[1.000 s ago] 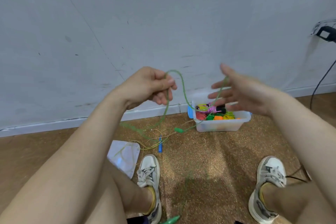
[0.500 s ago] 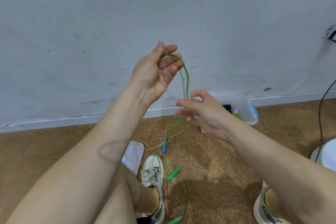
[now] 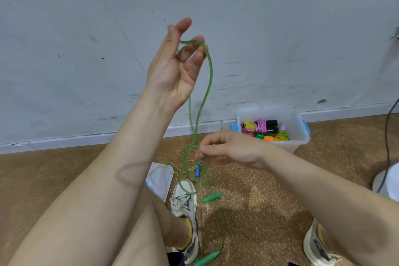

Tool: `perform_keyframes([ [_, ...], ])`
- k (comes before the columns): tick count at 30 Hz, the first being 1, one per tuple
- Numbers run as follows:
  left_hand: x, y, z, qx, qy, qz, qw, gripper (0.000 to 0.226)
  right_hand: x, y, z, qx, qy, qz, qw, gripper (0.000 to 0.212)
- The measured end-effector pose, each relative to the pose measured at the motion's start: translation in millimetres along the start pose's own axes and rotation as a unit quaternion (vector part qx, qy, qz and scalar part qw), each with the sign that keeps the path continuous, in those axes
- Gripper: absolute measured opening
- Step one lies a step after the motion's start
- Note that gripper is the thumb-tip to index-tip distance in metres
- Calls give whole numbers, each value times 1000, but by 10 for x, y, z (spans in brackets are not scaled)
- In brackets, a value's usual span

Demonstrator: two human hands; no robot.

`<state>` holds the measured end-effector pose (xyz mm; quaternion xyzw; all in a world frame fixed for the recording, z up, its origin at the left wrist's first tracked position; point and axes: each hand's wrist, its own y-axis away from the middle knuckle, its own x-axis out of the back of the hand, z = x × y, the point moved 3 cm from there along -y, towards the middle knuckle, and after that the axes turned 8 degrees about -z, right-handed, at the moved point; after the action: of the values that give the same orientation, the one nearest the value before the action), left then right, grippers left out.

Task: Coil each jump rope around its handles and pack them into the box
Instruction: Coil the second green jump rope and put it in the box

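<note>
Head view: one translucent green plastic jump rope [image 3: 208, 84] hangs as a loop hooked over the curled middle fingers of the raised left hand [image 3: 177, 67] at 12 o'clock, thumb and index finger straight. The rope drops to the right hand [image 3: 228, 149] near centre, whose thumb and fingertips pinch it. Two smooth tapered green handles [image 3: 211, 197] lie at 6 o'clock on the speckled brown floor [image 3: 269, 201], between two white laced sneakers [image 3: 183, 201]. One clear rectangular plastic box [image 3: 302, 134] with blue latches stands at 2 o'clock by the wall, holding coiled ropes, one of pink cord round black handles. One blue handle [image 3: 197, 171] lies just below the right hand.
</note>
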<state>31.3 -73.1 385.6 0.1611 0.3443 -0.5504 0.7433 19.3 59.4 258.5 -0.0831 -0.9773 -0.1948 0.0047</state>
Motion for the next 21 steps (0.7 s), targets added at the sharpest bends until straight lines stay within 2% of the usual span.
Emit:
perform_keyframes([
  [1, 77, -24, 25, -3, -29, 22, 999, 30, 10, 19, -52, 15, -31, -15, 999, 19],
  [2, 161, -39, 41, 10, -111, 53, 992, 38, 37, 50, -117, 37, -62, -19, 997, 22],
  [3, 245, -37, 43, 42, -241, 76, 967, 48, 81, 91, -190, 64, -87, -14, 994, 24],
  [4, 312, -15, 19, 93, -374, 69, 920, 58, 141, 131, -261, 93, -111, -1, 989, 23],
  [5, 359, 22, -32, 162, -467, 36, 869, 67, 209, 181, -323, 116, -128, 16, 985, 23],
  [7, 370, 158, -165, 307, -515, -81, 796, 78, 336, 274, -389, 138, -131, 69, 979, 23],
  [9, 338, 284, -261, 360, -528, -207, 741, 68, 444, 332, -388, 136, -126, 131, 974, 25],
  [10, 332, 306, -275, 355, -534, -240, 729, 57, 489, 351, -380, 134, -133, 158, 969, 25],
  [12, 320, 286, -240, 324, -531, -240, 745, 28, 547, 364, -364, 129, -141, 186, 964, 22],
  [13, 303, 265, -191, 307, -529, -224, 759, 21, 564, 374, -364, 119, -118, 197, 966, 17],
  [14, 281, 243, -128, 282, -537, -209, 767, 22, 572, 395, -366, 101, -69, 201, 972, 9],
  [15, 254, 219, -62, 250, -552, -198, 771, 27, 582, 422, -365, 66, 9, 196, 978, 11],
  [17, 145, 197, 0, 198, -557, -200, 782, 38, 561, 446, -360, 1, 174, 175, 969, 54],
  [18, 67, 207, -18, 183, -545, -211, 791, 41, 503, 431, -389, 10, 209, 165, 964, 65],
  [19, -2, 215, -61, 169, -530, -218, 802, 42, 429, 403, -421, 43, 193, 154, 968, 63],
  [21, -113, 173, -144, 124, -489, -192, 842, 43, 302, 317, -430, 107, 73, 123, 984, 29],
])
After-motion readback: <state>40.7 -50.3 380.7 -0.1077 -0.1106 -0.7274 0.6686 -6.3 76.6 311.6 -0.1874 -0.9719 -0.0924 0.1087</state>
